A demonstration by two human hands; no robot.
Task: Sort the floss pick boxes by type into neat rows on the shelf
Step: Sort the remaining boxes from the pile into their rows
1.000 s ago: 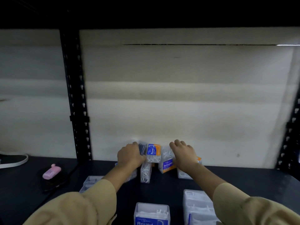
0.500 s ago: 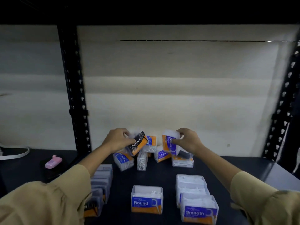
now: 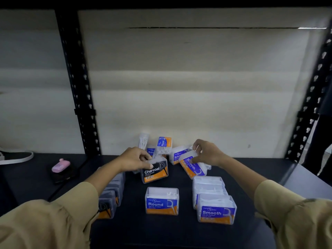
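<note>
Clear plastic Charcoal box (image 3: 155, 172), with a black-and-orange label facing the camera, sits at centre frame. The left hand (image 3: 134, 159) grips it from above, thumb on the front face and fingers curled over the lid. Whether its base touches the shelf (image 3: 179, 234) cannot be told.

Right of centre, the right hand (image 3: 206, 153) pinches a tilted Smooth box (image 3: 193, 167). Its blue-and-orange label runs diagonally, and its lower end hangs just behind the Smooth row (image 3: 213, 200).

That row occupies the lower right and runs front to back, with only the front label readable. At lower centre 1 Round box (image 3: 162, 201) stands upright and apart from its neighbours. At lower left a Charcoal row (image 3: 111, 194) of dark-filled boxes is partly hidden by the left sleeve (image 3: 53, 221).

Behind and between the 2 hands, an unsorted pile (image 3: 164, 143) of Round and Smooth boxes lies at mixed angles against the beige back panel (image 3: 197, 78).

A pink case (image 3: 61, 165) lies at mid left. Black perforated posts (image 3: 77, 87) frame the bay on the left and right.
</note>
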